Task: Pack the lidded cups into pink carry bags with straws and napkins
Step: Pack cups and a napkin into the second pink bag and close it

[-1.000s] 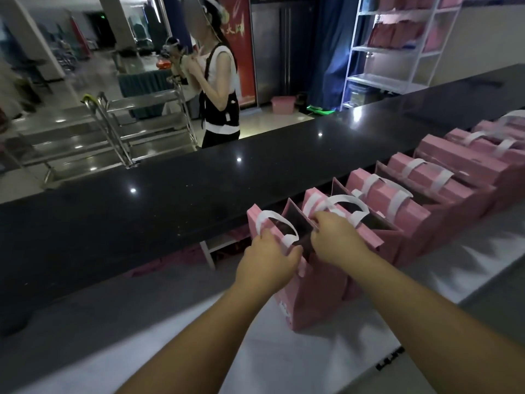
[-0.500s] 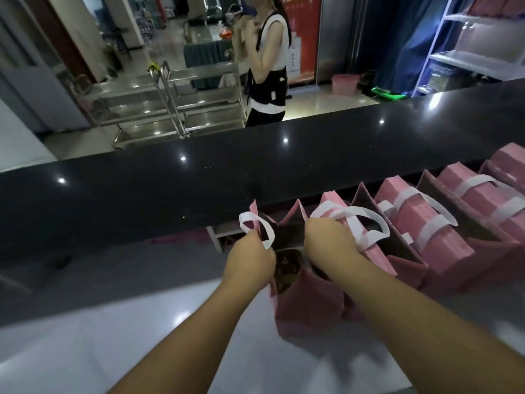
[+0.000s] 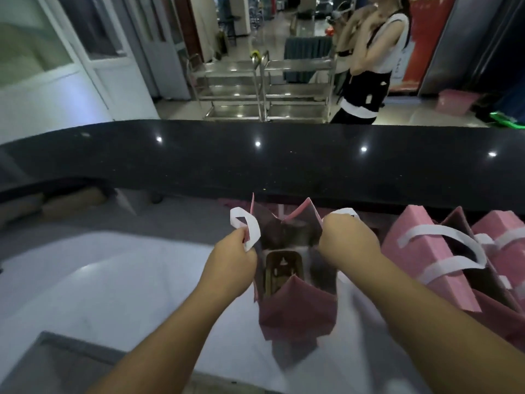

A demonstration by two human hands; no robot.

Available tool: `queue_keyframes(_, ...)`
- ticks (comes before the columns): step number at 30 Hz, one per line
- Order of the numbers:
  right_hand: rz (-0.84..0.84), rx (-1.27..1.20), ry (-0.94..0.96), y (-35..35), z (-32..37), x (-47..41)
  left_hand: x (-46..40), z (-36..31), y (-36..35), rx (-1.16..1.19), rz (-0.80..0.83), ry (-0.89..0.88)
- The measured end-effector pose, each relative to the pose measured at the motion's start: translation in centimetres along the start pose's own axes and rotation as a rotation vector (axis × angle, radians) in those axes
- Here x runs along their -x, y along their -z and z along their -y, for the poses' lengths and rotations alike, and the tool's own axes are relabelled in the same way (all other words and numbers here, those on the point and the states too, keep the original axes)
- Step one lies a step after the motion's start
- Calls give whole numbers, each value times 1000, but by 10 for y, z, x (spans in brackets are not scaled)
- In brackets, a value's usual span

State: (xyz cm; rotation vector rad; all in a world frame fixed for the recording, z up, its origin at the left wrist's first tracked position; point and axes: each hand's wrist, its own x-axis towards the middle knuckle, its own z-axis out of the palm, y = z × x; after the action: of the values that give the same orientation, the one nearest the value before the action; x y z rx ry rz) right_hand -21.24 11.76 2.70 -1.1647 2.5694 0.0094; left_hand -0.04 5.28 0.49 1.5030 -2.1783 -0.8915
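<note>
Head view: pink bag spread open on the white counter.
Left hand pinching one white handle, right hand gripping the other, likely pulling apart to clear room for a cup.

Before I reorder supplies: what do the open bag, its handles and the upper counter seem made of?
Open bag: likely matte pink paper, with sharp fold creases. Handles: flat white strips, probably paper tape. Upper counter: dark polished stone or similar, mirroring ceiling lights.

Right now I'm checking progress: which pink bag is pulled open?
The leftmost pink bag, held apart by left hand and right hand; the other bags stand untouched.
</note>
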Motion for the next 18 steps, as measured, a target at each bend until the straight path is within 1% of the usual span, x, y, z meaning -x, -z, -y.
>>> queue_keyframes(2,-125,-26,73,-7,31,14,15,26,29,17,-44,31)
queue_keyframes(3,-146,-25,111,-11,47,22,24,39,44,36,-64,48)
queue_keyframes(5,-143,-6,188,-15,87,40,46,68,76,89,-105,85)
queue_keyframes(8,-50,20,305,-24,153,70,80,115,122,127,-177,147)
queue_keyframes(11,-20,39,392,-39,224,112,118,166,169,170,-263,215)
queue_keyframes(15,-37,54,511,-71,310,170,172,234,229,166,-349,288)
queue_keyframes(18,-110,47,648,-100,365,210,211,281,265,163,-430,351)
